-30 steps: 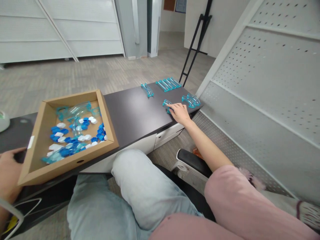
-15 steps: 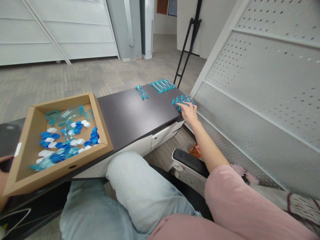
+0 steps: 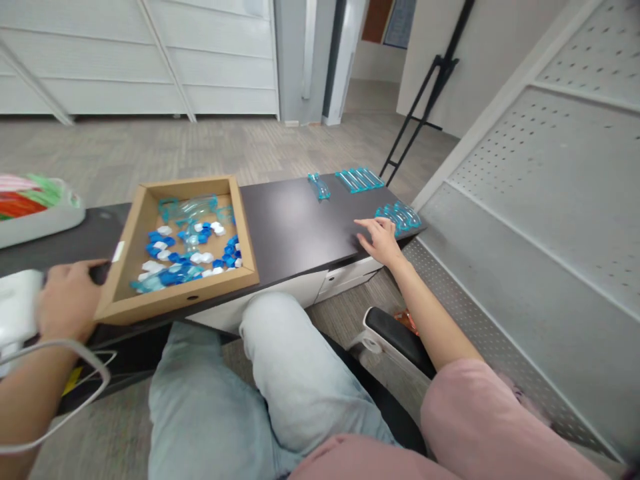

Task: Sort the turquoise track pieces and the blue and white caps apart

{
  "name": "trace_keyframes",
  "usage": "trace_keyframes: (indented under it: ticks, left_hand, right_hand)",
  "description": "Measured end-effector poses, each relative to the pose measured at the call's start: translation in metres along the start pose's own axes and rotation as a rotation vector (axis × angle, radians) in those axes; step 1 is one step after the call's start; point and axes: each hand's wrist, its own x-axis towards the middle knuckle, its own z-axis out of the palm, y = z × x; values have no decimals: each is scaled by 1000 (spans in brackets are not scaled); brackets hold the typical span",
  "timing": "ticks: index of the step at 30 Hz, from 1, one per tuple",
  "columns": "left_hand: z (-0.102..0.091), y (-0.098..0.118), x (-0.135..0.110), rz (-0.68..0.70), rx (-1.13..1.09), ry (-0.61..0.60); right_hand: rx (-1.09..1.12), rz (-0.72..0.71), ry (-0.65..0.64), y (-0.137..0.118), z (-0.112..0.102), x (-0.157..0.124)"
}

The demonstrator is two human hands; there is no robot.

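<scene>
My right hand (image 3: 381, 240) is over the right part of the dark tabletop, fingers apart and holding nothing. Just beyond it lies a group of curved clear pieces with teal ends (image 3: 406, 217), partly covered by the hand. My left hand (image 3: 73, 300) is closed at the left side of a cardboard box (image 3: 250, 257), against a small dark object (image 3: 100, 272) I cannot make out. Inside the box are blue and white hexagonal pieces (image 3: 170, 257) and more clear teal pieces (image 3: 195, 207).
A row of straight clear teal pieces (image 3: 359, 180) and a smaller bunch (image 3: 319, 187) lie along the table's far edge. At left are a white container of colourful strips (image 3: 40, 207) and a white device (image 3: 17, 307) with a cable. A chair armrest (image 3: 397, 340) sits below my right arm.
The view has swung left, bringing my left hand, the white device and the container into sight. My right hand has drawn back from the curved teal pieces, leaving them on the table.
</scene>
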Motion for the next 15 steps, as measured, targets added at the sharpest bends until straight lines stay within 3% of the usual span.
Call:
trace_keyframes:
  ticks: [1, 3, 9, 12, 15]
  left_hand:
    - [4, -4, -1, -78, -83, 80]
    - [8, -4, 0, -119, -187, 130]
    - [14, -1, 9, -59, -320, 243]
    - [21, -5, 11, -56, -317, 264]
    - [26, -7, 14, -55, -336, 320]
  right_hand:
    - [23, -29, -9, -12, 3, 1]
    - [81, -100, -47, -37, 8, 5]
    - [284, -312, -106, -124, 9, 39]
    - [439, -424, -128, -182, 4, 72]
    - [589, -589, -258, -252, 10, 108]
